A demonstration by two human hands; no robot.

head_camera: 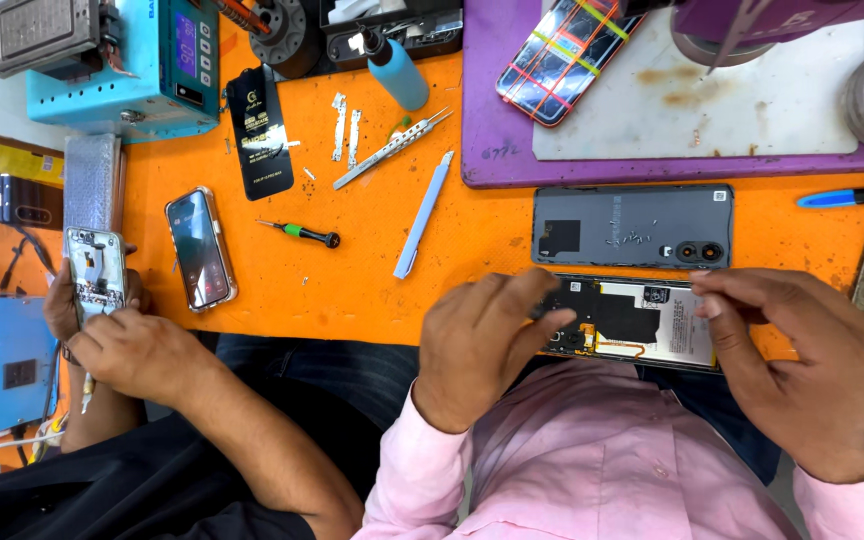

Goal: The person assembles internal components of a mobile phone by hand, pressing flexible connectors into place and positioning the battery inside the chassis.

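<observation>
Gripping an opened phone [632, 322] at the orange mat's [372, 270] edge
Left hand [482, 345] and right hand [802, 365] pinch its ends; grey back cover [632, 226] lies just beyond

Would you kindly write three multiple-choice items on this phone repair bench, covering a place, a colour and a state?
1. Where does the grey back cover lie?
A. beyond the opened phone
B. on the purple mat
C. in the co-worker's hands

2. What colour is the small screwdriver's grip?
A. red
B. green
C. yellow

3. In what state is the opened phone under the left hand and right hand?
A. sealed
B. back off, insides showing
C. wrapped

Answers: 1 A, it lies on the orange top just past the phone. 2 B, the middle band is green. 3 B, battery and boards show.
</observation>
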